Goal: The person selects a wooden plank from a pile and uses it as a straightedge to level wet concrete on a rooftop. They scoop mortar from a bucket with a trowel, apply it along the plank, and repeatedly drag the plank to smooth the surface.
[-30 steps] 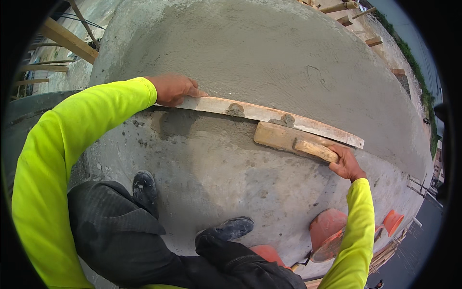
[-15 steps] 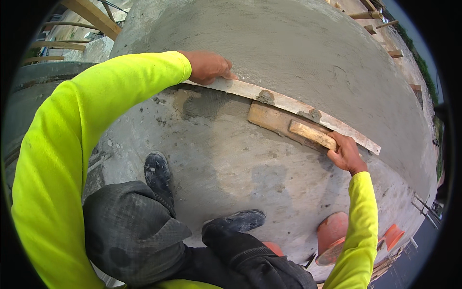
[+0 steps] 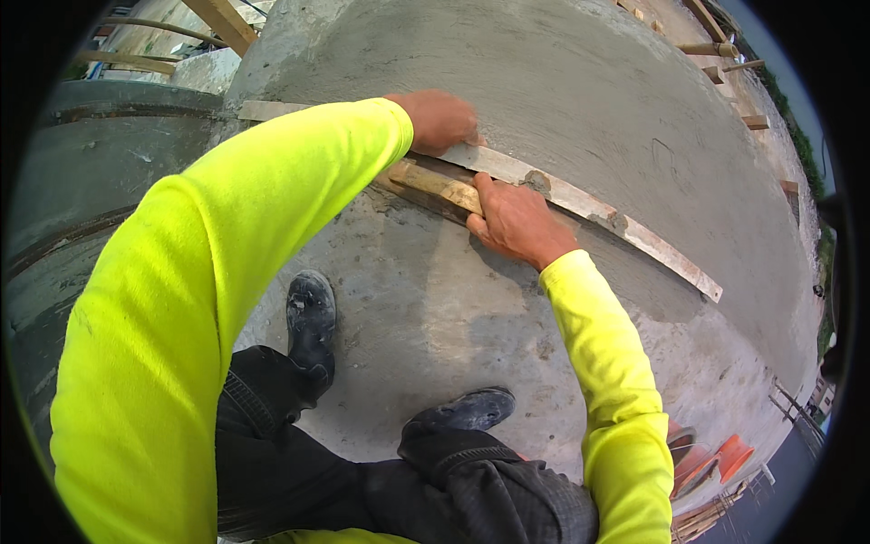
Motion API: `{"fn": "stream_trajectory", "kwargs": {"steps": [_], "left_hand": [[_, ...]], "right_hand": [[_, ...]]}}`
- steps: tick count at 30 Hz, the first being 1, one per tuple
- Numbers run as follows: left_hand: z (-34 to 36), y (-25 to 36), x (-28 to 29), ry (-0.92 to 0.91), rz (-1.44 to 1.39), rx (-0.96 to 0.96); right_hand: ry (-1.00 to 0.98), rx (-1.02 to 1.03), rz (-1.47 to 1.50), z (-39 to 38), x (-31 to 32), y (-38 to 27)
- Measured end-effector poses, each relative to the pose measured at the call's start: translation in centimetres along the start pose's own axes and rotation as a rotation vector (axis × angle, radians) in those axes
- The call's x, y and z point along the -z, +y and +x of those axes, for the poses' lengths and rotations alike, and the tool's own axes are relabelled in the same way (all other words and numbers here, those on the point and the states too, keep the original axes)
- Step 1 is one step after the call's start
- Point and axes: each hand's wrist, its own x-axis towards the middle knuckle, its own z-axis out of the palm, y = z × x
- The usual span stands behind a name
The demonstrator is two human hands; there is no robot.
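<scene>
My left hand (image 3: 441,121) is closed on the upper edge of a long, pale straightedge (image 3: 643,238), which lies along the foot of a smoothed grey mortar surface (image 3: 580,91). Lumps of wet mortar cling to the straightedge. Just below it, my right hand (image 3: 526,222) grips the handle of a wooden float (image 3: 439,189). The float sits close beside the straightedge, its far left end passing behind my left sleeve. A damp strip of mortar (image 3: 625,281) shows to the right of my right hand, along the straightedge's lower side.
My dark boots (image 3: 311,313) stand on a rough concrete floor (image 3: 453,340). Orange buckets (image 3: 734,456) are at the lower right, beyond my right sleeve. Timber pieces (image 3: 222,23) jut in at the upper left, and more wooden stubs (image 3: 711,49) line the upper right.
My right hand has moved left with the float along the straightedge, close to my left hand. My left hand still holds the straightedge. The whole view has shifted slightly.
</scene>
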Motion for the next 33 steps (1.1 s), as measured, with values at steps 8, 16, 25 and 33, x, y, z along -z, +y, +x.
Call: {"fn": "stream_trajectory", "kwargs": {"steps": [8,16,25,33], "left_hand": [[-0.9,0.7,-0.9,0.074,-0.010,0.116],[-0.4,-0.1,-1.4,0.105,0.031,0.021],[-0.4,1.3,-1.0,0.142,-0.010,0.163],[-1.6,0.7,-1.4,0.243,-0.083,0.234]], "right_hand": [[0.062,-0.122,0.004,-9.3,0.6,5.9],[0.050,-0.287,-0.030,-25.2,0.8,16.1],[-0.044,-0.014,0.034,-9.1,-5.7,-1.6],[0.038,-0.257,0.064,-13.4,-3.8,0.8]]}}
